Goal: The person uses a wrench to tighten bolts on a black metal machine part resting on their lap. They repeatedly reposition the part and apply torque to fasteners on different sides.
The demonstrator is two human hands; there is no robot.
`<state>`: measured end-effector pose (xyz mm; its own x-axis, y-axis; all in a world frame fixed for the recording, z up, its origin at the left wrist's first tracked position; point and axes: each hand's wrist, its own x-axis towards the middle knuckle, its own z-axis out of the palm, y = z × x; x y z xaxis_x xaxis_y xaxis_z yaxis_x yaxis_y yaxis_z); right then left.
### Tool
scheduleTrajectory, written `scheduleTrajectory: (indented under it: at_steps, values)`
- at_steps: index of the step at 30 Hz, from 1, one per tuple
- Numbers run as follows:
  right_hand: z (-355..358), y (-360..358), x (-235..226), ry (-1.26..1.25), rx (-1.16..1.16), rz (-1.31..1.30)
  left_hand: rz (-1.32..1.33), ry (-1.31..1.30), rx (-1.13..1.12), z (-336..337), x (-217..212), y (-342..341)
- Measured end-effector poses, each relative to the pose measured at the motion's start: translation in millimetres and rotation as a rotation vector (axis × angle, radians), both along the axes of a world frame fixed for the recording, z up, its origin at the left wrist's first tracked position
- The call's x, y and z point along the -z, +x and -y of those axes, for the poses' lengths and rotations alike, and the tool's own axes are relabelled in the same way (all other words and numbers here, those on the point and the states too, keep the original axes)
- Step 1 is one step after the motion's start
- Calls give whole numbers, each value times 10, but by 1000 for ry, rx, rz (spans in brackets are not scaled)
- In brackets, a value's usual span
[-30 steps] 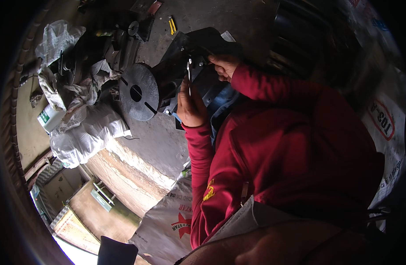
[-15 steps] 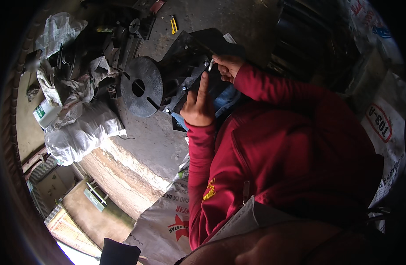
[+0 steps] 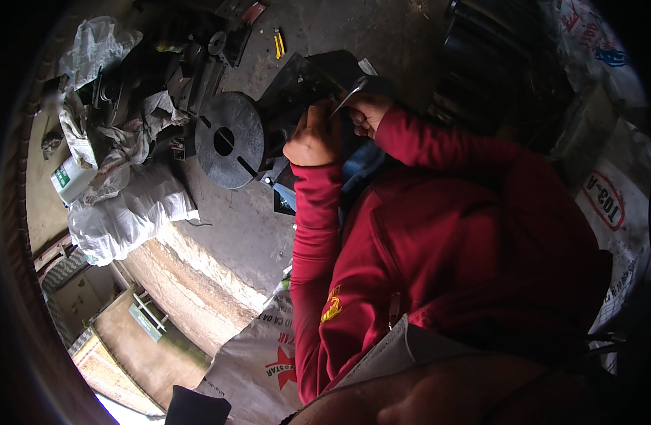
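Observation:
My right hand (image 3: pixel 368 112) is closed around a slim shiny metal wrench (image 3: pixel 348 97), which slants up and to the right across its fingers. Close on its left, my left hand (image 3: pixel 314 142) is curled over the edge of a black metal assembly (image 3: pixel 286 88), by the wrench's lower end. The left fingertips are hidden, so what they grip cannot be made out. A round dark disc (image 3: pixel 242 134) with a central hole and slots stands at the assembly's left end. Below it, a bolt head (image 3: pixel 268 180) shows on the near corner.
A small black tray (image 3: pixel 283 204) of small parts sits beside my left wrist. A yellow utility knife (image 3: pixel 279 44) lies on the floor (image 3: pixel 233 219) beyond the assembly. Left are white plastic bags (image 3: pixel 130 212), crumpled rags (image 3: pixel 130 145) and dark metal parts. A printed sack (image 3: pixel 258 354) lies near me.
My left hand has moved up and forward, and its outstretched index finger has curled in. The wrench in my right hand has swung, so its shaft now shows, pointing up and right.

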<state>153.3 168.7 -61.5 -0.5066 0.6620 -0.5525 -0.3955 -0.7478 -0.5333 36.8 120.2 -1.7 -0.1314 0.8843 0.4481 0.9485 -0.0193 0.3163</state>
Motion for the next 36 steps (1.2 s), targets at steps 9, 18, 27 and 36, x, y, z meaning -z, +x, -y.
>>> scheduleTrajectory:
  at_steps: [9,18,27,36]
  values:
    - [-49,5,94,11,-33,-39,189,-21,73,72,-42,-94]
    - [-28,-5,171,-1,-69,-40,-268,-23,151,521,99,-285]
    - [-26,12,154,-38,-60,-96,-154,-23,77,467,171,-278]
    - [28,93,42,-112,-75,-218,215,114,53,498,150,-199]
